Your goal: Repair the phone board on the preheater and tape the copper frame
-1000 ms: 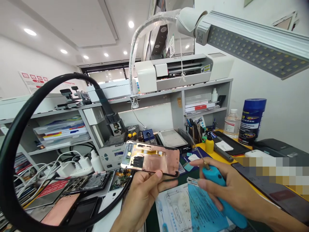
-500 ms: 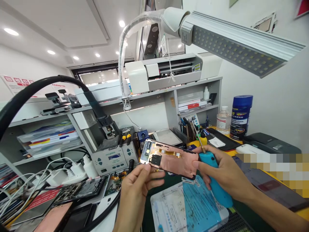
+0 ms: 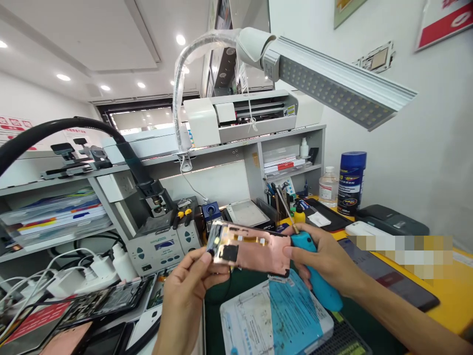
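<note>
A phone screen assembly (image 3: 254, 256), its copper-coloured back facing me, is held up tilted between both hands. My left hand (image 3: 186, 293) pinches its left end, where a black square patch and gold flex strips show. My right hand (image 3: 325, 256) steadies the right end with the thumb. That same hand also grips a blue-handled tool (image 3: 321, 283) with a thin metal shaft pointing up and away from the screen. Below them lies a white and blue box (image 3: 258, 310) on a dark green mat (image 3: 214, 325).
A grey control station (image 3: 162, 254) stands behind my left hand, with a black hose arching above. Phone parts (image 3: 107, 301) and white chargers (image 3: 70, 281) crowd the left. At right are a dark phone (image 3: 391, 276) and a blue-capped can (image 3: 351, 185). An LED lamp (image 3: 332, 84) hangs overhead.
My view has shifted right, so most things sit further left in the picture. Both hands keep hold of the screen assembly, and the blue-handled tool remains in my right hand.
</note>
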Action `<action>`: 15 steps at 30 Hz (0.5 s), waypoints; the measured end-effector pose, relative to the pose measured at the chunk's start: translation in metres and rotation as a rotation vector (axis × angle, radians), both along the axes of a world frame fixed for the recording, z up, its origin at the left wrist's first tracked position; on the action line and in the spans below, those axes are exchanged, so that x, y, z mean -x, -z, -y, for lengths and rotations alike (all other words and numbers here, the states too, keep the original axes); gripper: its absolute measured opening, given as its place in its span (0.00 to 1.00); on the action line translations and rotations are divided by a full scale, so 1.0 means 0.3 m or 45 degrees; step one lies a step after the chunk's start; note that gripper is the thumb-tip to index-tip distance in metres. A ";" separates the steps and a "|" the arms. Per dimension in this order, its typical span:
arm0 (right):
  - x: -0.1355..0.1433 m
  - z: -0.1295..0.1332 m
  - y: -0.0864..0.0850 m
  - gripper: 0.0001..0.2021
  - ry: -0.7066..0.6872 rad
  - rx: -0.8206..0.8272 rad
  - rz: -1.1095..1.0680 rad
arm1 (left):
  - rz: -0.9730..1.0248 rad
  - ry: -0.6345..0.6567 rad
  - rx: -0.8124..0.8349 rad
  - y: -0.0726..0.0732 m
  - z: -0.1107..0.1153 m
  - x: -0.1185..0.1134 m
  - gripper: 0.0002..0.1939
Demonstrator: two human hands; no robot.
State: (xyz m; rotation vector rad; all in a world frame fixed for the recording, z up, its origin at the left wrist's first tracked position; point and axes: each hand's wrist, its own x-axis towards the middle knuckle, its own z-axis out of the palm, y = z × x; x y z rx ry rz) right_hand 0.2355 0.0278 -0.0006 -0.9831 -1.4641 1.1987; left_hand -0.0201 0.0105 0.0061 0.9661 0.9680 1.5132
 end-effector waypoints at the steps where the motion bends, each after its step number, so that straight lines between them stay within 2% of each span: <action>1: -0.001 -0.001 0.001 0.26 -0.061 0.027 0.011 | 0.018 0.062 0.036 -0.006 0.000 0.005 0.18; 3: 0.000 -0.005 0.000 0.26 -0.167 0.083 0.044 | -0.003 0.129 0.140 -0.016 0.000 0.017 0.21; 5: 0.000 -0.016 -0.006 0.25 -0.174 0.102 0.060 | -0.023 0.094 0.215 -0.024 -0.002 0.039 0.23; 6: -0.004 -0.025 -0.011 0.25 -0.116 0.083 0.044 | 0.000 0.035 0.223 -0.027 -0.006 0.055 0.23; 8: -0.024 -0.049 -0.024 0.23 0.108 0.007 -0.036 | 0.087 -0.125 0.191 -0.033 -0.021 0.092 0.21; 11: -0.094 -0.085 -0.040 0.19 0.422 -0.098 -0.266 | 0.189 -0.299 0.208 -0.037 -0.056 0.140 0.12; 13: -0.159 -0.101 -0.043 0.22 0.483 -0.036 -0.367 | 0.154 -0.321 0.208 -0.035 -0.076 0.148 0.06; 15: -0.228 -0.116 -0.046 0.30 0.519 0.100 -0.329 | 0.064 -0.343 0.137 -0.029 -0.082 0.136 0.11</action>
